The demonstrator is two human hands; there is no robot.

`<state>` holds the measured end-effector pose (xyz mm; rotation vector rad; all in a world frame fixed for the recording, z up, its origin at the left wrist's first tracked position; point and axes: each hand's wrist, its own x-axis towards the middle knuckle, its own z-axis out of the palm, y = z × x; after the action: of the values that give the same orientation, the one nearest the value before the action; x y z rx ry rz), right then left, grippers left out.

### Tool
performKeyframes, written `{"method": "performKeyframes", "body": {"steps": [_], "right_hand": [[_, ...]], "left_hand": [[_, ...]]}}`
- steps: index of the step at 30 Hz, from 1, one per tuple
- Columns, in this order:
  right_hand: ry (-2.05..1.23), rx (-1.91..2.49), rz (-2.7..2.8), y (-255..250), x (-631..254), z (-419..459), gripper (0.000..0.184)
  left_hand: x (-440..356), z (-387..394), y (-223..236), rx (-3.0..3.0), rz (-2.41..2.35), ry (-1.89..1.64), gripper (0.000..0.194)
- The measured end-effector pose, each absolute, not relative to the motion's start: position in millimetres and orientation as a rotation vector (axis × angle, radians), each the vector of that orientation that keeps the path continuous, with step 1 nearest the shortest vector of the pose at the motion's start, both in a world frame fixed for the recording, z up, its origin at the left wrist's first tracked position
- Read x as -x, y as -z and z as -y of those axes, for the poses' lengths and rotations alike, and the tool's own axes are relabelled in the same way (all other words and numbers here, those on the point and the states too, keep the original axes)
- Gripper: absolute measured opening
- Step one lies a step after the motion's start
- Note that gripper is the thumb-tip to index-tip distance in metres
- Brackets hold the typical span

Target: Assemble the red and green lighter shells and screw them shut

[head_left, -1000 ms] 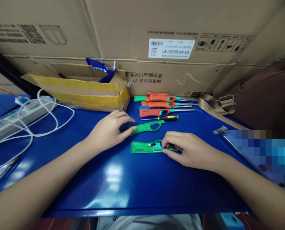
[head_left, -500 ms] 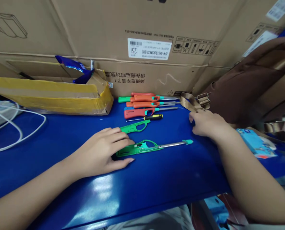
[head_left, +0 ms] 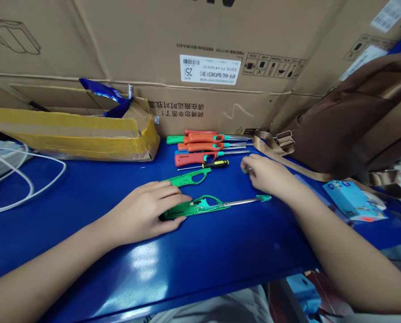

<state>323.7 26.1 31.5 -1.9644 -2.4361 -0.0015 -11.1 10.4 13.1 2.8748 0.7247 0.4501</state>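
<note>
My left hand (head_left: 149,211) lies over the rear of an opened green gas lighter (head_left: 203,207), its thumb along the near edge and its fingers across the far side. The lighter's inner parts and teal trigger show, and its metal barrel points right to a teal tip. Just beyond it is the loose green half of the lighter's casing (head_left: 190,178), partly behind my left fingers. My right hand (head_left: 266,175) hovers right of a black and yellow screwdriver (head_left: 217,164), fingers curled together; a small dark bit shows at the fingertips, too small to name.
Several orange, red, green and blue lighters (head_left: 203,146) lie piled behind the screwdriver. A yellow-taped cardboard box (head_left: 119,139) stands back left, a white cable (head_left: 28,179) left. A brown bag (head_left: 341,116) with a strap (head_left: 271,150) and a blue tissue pack (head_left: 353,199) are right.
My right hand has moved left, away from the bag strap and towards the screwdriver. My left thumb has come in against the opened lighter's near edge.
</note>
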Motion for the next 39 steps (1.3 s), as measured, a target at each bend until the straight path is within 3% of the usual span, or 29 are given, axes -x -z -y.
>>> {"method": "performKeyframes", "body": {"steps": [7, 11, 17, 22, 27, 33, 39], "right_hand": [[-0.251, 1.471, 2.509, -16.0, -285.7, -12.2, 0.031], [-0.315, 1.516, 2.433, -19.7, -293.9, -9.9, 0.035], [-0.281, 1.618, 2.526, -25.2, -307.2, -15.6, 0.012], [-0.226, 1.482, 2.507, -27.0, -291.0, -7.7, 0.005], [-0.14, 1.118, 2.539, -26.8, -267.0, 9.6, 0.01], [0.142, 0.8, 2.581, -29.8, -255.2, 24.1, 0.016], [-0.17, 0.818, 2.381, -30.5, -255.4, 25.2, 0.024]], "left_hand": [[9.6, -8.4, -10.8, -2.838, -0.716, -0.461, 0.028], [8.7, -7.4, -12.1, -2.841, -0.735, -0.481, 0.032], [7.8, -4.8, -14.0, -2.824, -0.742, -0.525, 0.033], [4.5, -1.6, -10.9, -2.701, -0.869, -0.734, 0.031], [-6.1, 5.4, -8.9, -2.372, -1.024, -0.896, 0.034], [-19.4, 16.3, -15.3, -1.828, -0.923, -0.681, 0.027], [-18.7, 17.6, -20.7, -1.607, -0.893, -0.72, 0.018]]}}
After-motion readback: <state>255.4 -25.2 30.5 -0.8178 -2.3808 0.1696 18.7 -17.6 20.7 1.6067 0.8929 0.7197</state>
